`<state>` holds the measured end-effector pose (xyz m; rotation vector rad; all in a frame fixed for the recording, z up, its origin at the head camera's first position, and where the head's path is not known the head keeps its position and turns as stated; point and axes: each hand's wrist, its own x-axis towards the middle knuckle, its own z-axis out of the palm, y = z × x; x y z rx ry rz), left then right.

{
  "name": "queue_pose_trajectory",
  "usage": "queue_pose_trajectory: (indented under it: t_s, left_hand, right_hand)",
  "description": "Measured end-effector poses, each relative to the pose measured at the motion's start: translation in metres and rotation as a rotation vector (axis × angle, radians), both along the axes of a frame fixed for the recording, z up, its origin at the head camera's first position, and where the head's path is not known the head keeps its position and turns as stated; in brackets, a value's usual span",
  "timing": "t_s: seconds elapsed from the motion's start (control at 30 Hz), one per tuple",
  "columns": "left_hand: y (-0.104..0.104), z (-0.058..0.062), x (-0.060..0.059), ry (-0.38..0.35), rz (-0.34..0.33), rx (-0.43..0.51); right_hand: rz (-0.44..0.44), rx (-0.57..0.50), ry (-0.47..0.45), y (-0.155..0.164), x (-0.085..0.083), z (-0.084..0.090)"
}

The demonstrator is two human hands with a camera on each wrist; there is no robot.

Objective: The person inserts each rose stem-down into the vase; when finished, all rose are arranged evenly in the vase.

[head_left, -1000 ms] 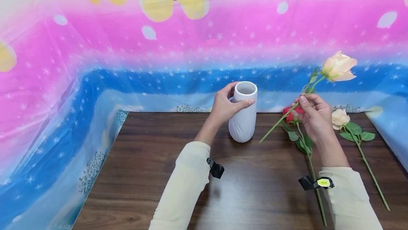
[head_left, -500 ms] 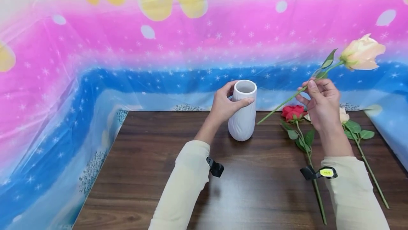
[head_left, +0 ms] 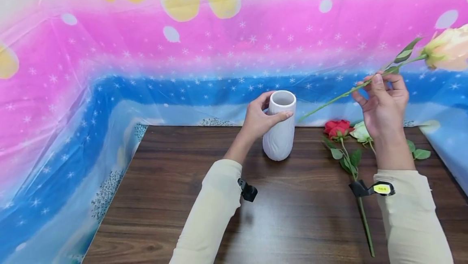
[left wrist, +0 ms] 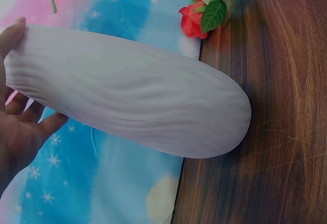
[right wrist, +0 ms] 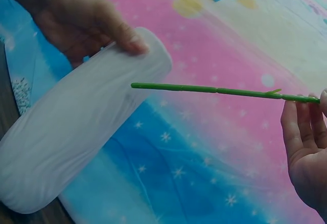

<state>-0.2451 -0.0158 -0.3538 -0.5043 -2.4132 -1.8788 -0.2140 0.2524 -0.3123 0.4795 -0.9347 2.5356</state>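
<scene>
Gripping a white vase [head_left: 279, 128] upright on the table [head_left: 300, 211], the left hand [head_left: 261, 117] curls around its neck while the right hand [head_left: 384, 103] pinches a cream rose [head_left: 447, 48] raised beside the rim.

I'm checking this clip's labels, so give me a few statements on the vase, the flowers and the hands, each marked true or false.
1. The left hand grips the white vase near its rim. True.
2. The right hand pinches the stem of the peach rose. True.
3. The stem's tip is already inside the vase. False: it is outside, beside the rim.
4. The red rose lies on the table. True.
5. The vase lies on its side. False: it stands upright.
</scene>
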Motion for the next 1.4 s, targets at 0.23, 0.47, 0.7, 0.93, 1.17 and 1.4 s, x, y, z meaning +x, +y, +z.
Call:
queue_pose_trajectory:
  t_s: [0.23, 0.47, 0.7, 0.93, 1.17, 1.4]
  left_hand:
    - [0.0, 0.0, 0.0, -0.001, -0.005, 0.001]
    - [-0.001, -0.002, -0.001, 0.003, -0.003, -0.004]
    - [0.0, -0.003, -0.001, 0.019, -0.004, -0.008]
    - [0.0, -0.003, -0.001, 0.016, 0.001, -0.006]
    - [0.0, -0.002, -0.001, 0.005, 0.006, -0.005]
    - [0.0, -0.002, -0.001, -0.001, 0.002, -0.007]
  right_hand:
    - [-0.019, -0.084, 0.011, -0.001, -0.002, 0.013]
    - [-0.087, -0.112, 0.028, -0.006, -0.005, 0.023]
    - [-0.083, -0.142, 0.016, -0.009, -0.005, 0.027]
    - [-0.157, -0.053, 0.036, -0.016, -0.008, 0.03]
    - [-0.167, -0.03, 0.049, -0.023, -0.01, 0.035]
    - [-0.131, -0.035, 0.051, -0.027, -0.011, 0.036]
